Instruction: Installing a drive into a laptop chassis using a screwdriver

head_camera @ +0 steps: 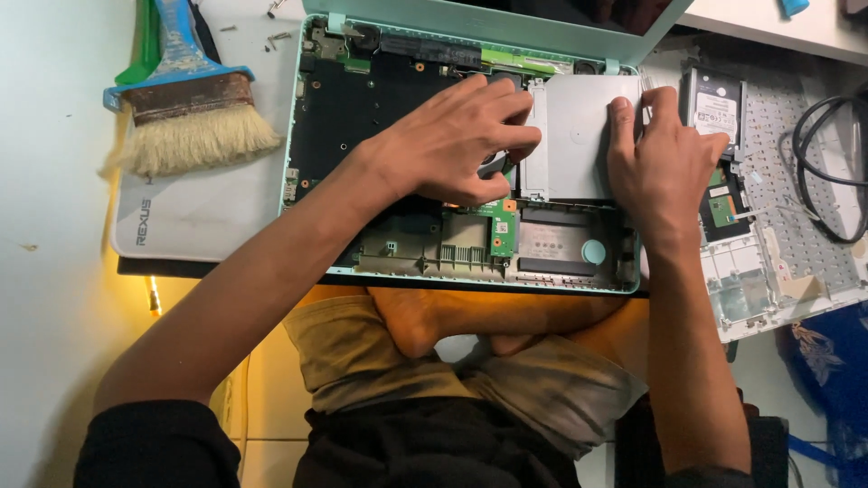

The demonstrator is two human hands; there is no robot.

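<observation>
An opened mint-green laptop (312, 136) is seen from above, lying on a low tabletop (54, 136) in front of a person seated cross-legged. Its inner boards and parts are exposed.

A flat silver drive tray (579, 136) sits in the right half of the laptop body, just below the hinge edge. The left hand (457, 140) is laid over the middle of the laptop, with its fingers (506, 113) curled and pressed against the left edge of the tray. The right hand (665, 163) is placed on the right edge of the tray, with the fingers (622, 136) bent down onto it and the thumb lying along the laptop's side. The tray is thus gripped between both hands, one at each side, while it rests in its bay.

A small green circuit board (503, 226) is visible just below the left hand. To the left of the laptop, a wide paintbrush (190, 113) with a blue handle lies on a white pad (194, 212), and a few loose screws (276, 38) are scattered near its handle. To the right, a hard drive (714, 101) rests on a white keyboard panel (796, 226), beside a coiled black cable (827, 172).
</observation>
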